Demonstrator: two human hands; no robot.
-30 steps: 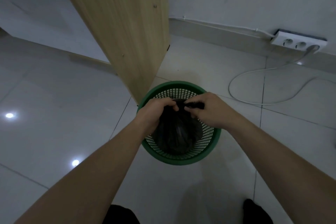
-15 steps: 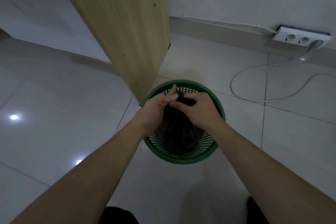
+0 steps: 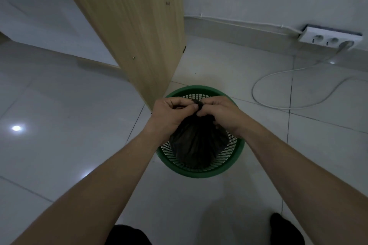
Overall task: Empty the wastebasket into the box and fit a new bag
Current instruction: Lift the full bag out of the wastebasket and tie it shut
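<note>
- The black bag is gripped at its gathered neck by both hands, above the green basket.
- The left hand is closed on the neck from its own side; the thumb is pressed against the bunched plastic.
- The right hand is closed on the same neck, and its fingertips are met almost by those of the left hand.
- The body of the bag is seen below the hands, inside the basket, dark and rounded; the mesh wall is visible around it.
- The basket is placed on the tiled floor, under the hands.
- A wooden panel is seen beyond the left hand, standing just beside the basket rim.
- A white cable is laid on the floor beyond the right hand, and a socket strip is seen farther away, by the wall.
</note>
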